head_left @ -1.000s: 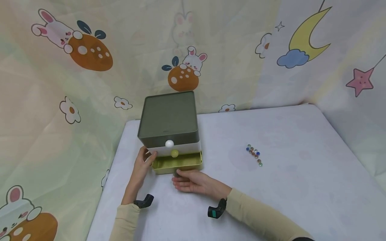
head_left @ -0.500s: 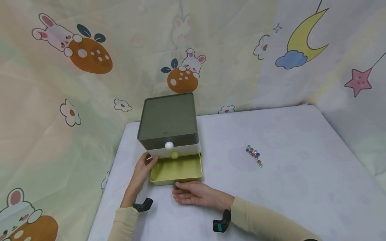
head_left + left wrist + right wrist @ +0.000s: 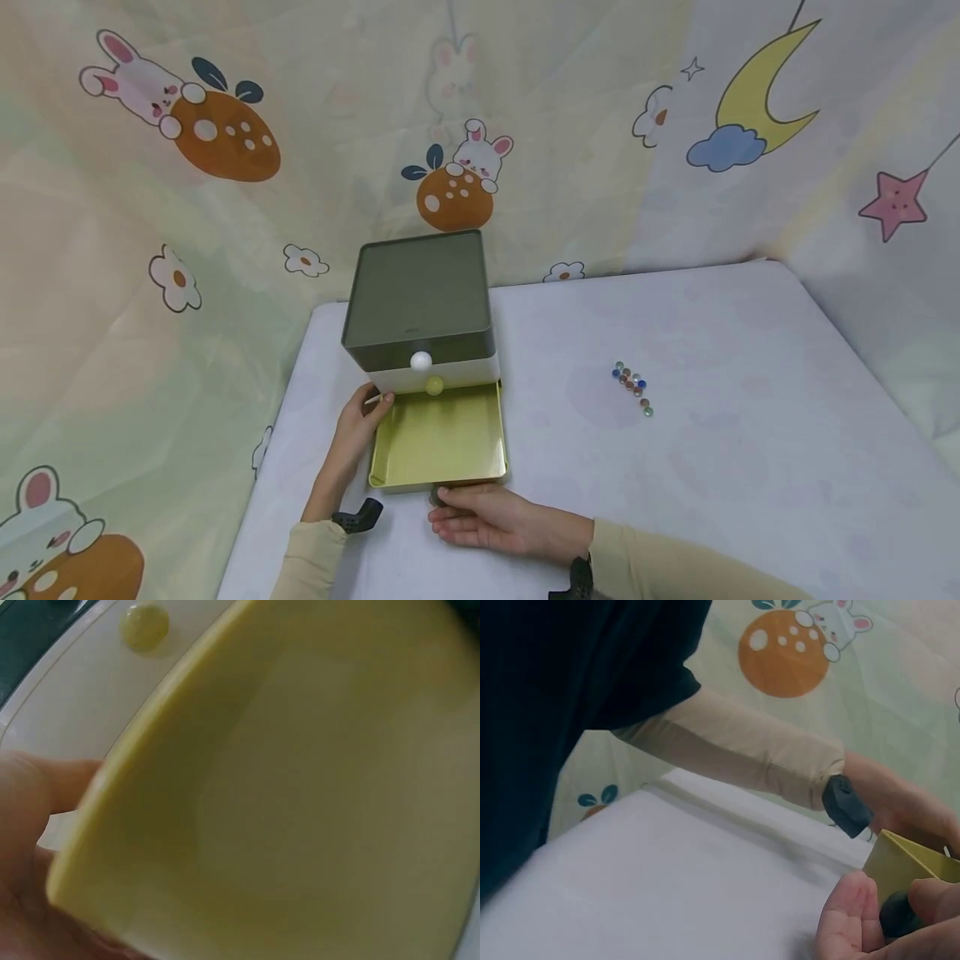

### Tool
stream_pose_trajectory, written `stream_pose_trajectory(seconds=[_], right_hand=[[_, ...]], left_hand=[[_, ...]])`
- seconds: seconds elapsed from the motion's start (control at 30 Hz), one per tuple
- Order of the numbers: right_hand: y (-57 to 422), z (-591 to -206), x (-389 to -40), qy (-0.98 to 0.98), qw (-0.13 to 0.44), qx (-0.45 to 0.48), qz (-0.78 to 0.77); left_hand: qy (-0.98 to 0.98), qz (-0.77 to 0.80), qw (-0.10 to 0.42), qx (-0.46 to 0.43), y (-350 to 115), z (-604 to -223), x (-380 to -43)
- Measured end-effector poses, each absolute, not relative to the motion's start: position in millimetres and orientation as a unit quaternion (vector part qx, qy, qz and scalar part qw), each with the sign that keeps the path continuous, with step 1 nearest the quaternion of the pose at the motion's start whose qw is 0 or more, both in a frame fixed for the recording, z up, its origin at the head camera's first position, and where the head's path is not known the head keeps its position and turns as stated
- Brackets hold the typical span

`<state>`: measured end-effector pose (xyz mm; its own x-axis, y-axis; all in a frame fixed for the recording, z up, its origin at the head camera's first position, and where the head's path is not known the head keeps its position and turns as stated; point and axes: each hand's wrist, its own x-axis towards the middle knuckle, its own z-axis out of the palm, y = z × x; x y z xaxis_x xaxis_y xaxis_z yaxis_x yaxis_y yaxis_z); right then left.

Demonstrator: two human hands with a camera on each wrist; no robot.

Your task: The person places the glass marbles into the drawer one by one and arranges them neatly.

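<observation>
A small drawer cabinet [image 3: 420, 292] with a dark green top stands at the back left of the table. Its white drawer [image 3: 465, 371] is closed; below it, the yellow-green drawer [image 3: 442, 437] is pulled far out, with nothing lying in it. My right hand [image 3: 495, 521] pinches the dark green knob [image 3: 900, 915] on that drawer's front between thumb and fingers. At the cabinet's left front corner, my left hand [image 3: 352, 429] grips the body, thumb at the front and fingers along the side. In the left wrist view the thumb shows beside the drawer's yellow edge [image 3: 124, 754].
Several small coloured glass beads [image 3: 630, 379] lie on the white tabletop [image 3: 720, 467] right of the cabinet. Behind stands a printed cloth backdrop [image 3: 570, 167]. A white knob [image 3: 422, 362] and a yellow knob [image 3: 434, 386] stick out from the cabinet front.
The lower drawer has slid out toward me, from partly open to far out, the right hand moving with its knob. The left hand has stayed at the cabinet corner.
</observation>
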<state>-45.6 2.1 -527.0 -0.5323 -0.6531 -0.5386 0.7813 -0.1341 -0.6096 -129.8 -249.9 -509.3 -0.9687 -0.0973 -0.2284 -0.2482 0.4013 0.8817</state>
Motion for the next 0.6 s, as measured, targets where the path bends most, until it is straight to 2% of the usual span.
stream_pose_trajectory(seconds=[0.3,0.6], right_hand=[[4,-530,-27,0.455,0.485,0.065,-0.744],[9,-530,-27,0.470,0.478,0.052,-0.740]], left_hand=[[0.840,0.526,0.064,-0.113,-249,-516,-121],[0.834,0.536,0.058,-0.122,-249,-520,-118]])
